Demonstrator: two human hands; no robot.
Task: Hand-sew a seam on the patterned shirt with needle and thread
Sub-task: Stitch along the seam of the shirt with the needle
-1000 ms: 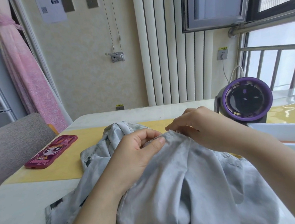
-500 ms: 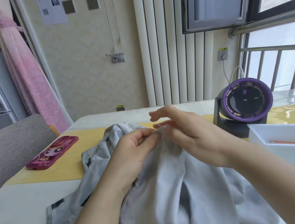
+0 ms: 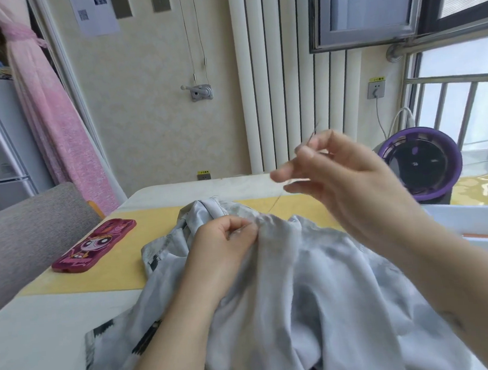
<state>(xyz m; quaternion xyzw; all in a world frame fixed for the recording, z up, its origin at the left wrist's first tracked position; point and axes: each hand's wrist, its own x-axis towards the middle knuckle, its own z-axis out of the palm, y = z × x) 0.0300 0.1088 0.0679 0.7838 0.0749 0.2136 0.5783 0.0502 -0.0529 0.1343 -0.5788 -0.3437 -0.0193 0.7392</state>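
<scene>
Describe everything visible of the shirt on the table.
The shirt is pale grey, thin, soft-looking cloth with dark blocky prints along its near-left edge. It lies crumpled in loose folds on the white table, its far part over the yellow mat. The left hand pinches a fold near its far edge. The right hand, holding a needle, hovers above it without touching.

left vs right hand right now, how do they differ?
Height: the left hand rests low on the shirt; the right hand hangs above it. Hold: left hand pinches a fold of the shirt; right hand pinches the needle. Fingers: left curled tight, right partly spread. Shared: both are pinching something.
</scene>
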